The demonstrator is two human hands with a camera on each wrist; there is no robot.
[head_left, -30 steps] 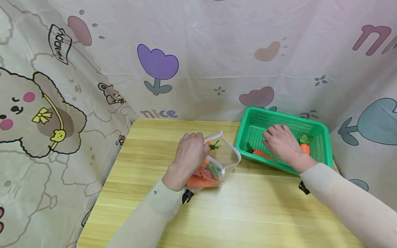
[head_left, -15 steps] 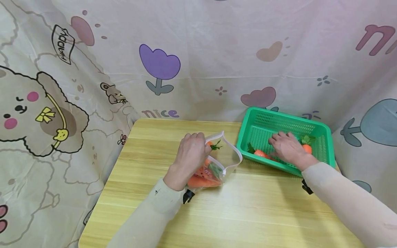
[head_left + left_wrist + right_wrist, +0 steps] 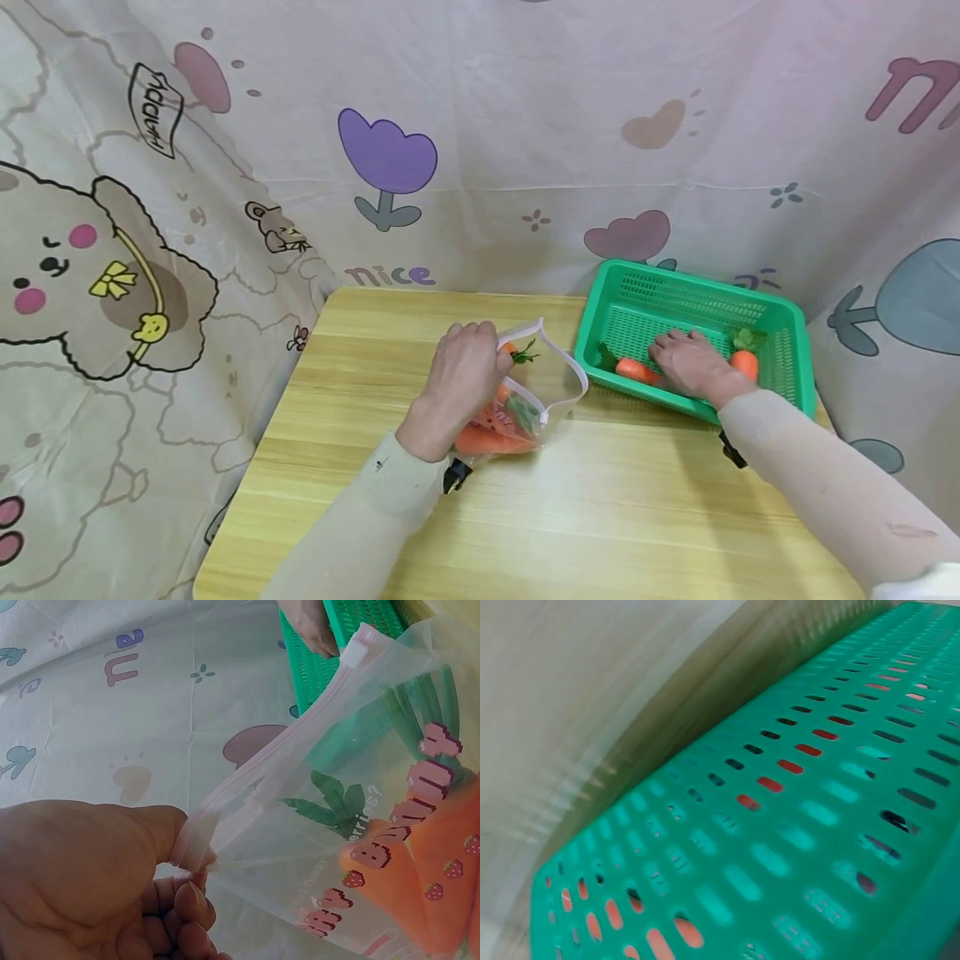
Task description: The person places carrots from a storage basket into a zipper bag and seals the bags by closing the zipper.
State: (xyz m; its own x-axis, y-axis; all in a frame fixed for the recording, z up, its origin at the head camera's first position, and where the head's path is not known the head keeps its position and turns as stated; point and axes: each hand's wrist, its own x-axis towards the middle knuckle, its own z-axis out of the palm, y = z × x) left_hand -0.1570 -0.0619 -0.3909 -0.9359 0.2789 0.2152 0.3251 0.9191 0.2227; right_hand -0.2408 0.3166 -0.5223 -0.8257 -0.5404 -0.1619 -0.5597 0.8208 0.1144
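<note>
My left hand (image 3: 465, 379) pinches the top edge of a clear slider zip bag (image 3: 255, 825), thumb on one side and curled fingers below. Through the printed plastic show several orange carrots (image 3: 420, 877) with green tops; the bag's mouth gapes toward the right. My right hand (image 3: 693, 364) is down inside a green slotted basket (image 3: 697, 287), back of the hand up. Left of its fingers lies a carrot (image 3: 636, 371) with leafy top, and right of the hand is another carrot (image 3: 744, 364). The right fingertips are hidden, so I cannot tell whether they hold anything.
The basket stands at the back right of the wooden table (image 3: 600, 500), near a printed cloth backdrop (image 3: 495, 125). In the right wrist view, the basket's wall (image 3: 742, 847) fills most of the frame, with orange and red showing through its slots.
The right hand has sunk lower into the basket and shifted slightly. The left carrot beside it now shows as a shorter piece, its body angled toward the hand. The left hand keeps its hold.
</note>
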